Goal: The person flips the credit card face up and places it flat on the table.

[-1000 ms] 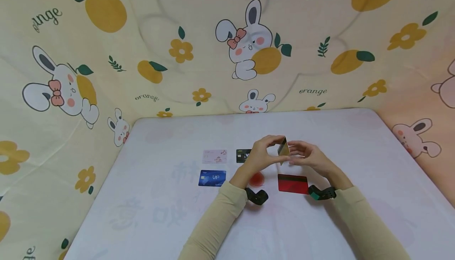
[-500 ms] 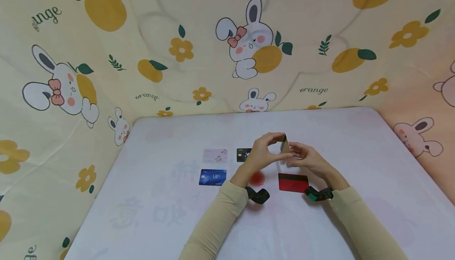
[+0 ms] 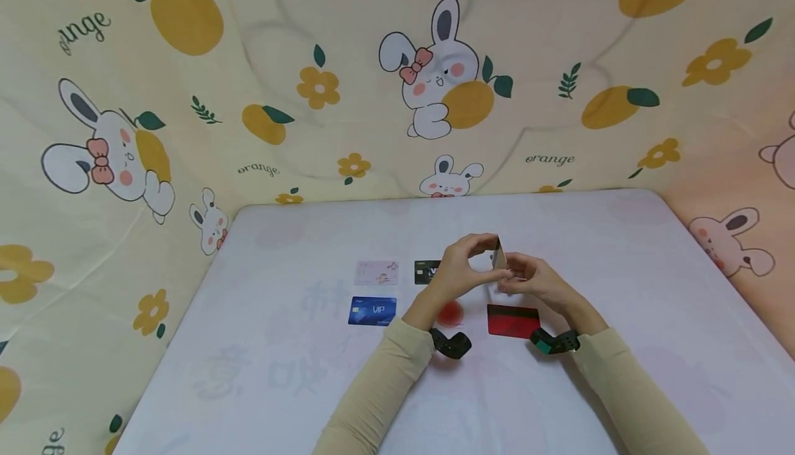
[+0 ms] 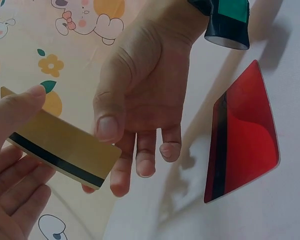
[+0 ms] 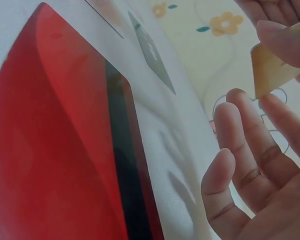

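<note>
My left hand (image 3: 461,263) holds a gold card (image 4: 70,145) with a black magnetic stripe, thumb on one face and fingers behind. The card stands raised above the table and nearly edge-on in the head view. At its other end, my right hand (image 3: 539,284) pinches a corner between thumb and index finger, the remaining fingers loosely bent. In the left wrist view both hands meet the card from opposite ends. A red card (image 3: 513,327) with a dark stripe lies on the table below my right hand.
On the white table (image 3: 261,331) lie a pale pink card (image 3: 376,273), a blue VIP card (image 3: 372,311) and a black card (image 3: 425,272) partly covered by my left hand. A red round print (image 3: 450,313) shows beside my left wrist. A patterned cloth (image 3: 348,41) stands behind.
The gold card has turned from showing its face to nearly edge-on in the head view. My right hand has shifted slightly left, closer in at the card's lower end.
</note>
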Motion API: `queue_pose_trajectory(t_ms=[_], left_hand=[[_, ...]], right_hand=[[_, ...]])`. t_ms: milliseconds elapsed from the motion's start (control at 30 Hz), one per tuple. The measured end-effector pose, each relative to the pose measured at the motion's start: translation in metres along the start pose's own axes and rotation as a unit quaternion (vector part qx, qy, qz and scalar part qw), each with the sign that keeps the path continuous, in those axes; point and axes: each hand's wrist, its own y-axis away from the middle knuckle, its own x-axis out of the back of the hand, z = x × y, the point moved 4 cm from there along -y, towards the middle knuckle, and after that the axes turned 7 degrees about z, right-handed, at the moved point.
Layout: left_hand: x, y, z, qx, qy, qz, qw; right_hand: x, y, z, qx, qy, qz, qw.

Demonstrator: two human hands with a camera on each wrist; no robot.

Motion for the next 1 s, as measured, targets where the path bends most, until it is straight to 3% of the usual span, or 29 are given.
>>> queue_pose_trajectory(t_ms=[367,1000], left_hand=[[0.0007,0.0004,-0.0006,0.016,-0.013,-0.013,0.9997],[0.002,-0.0005,-0.0005,0.012,0.005,-0.011,0.9998]], right_hand=[[-0.0002,-0.001,0.0004,0.005,-0.002,-0.003,1.0],[0.0018,-0.0011,0.0024,-0.001,0.004,-0.003,1.0]])
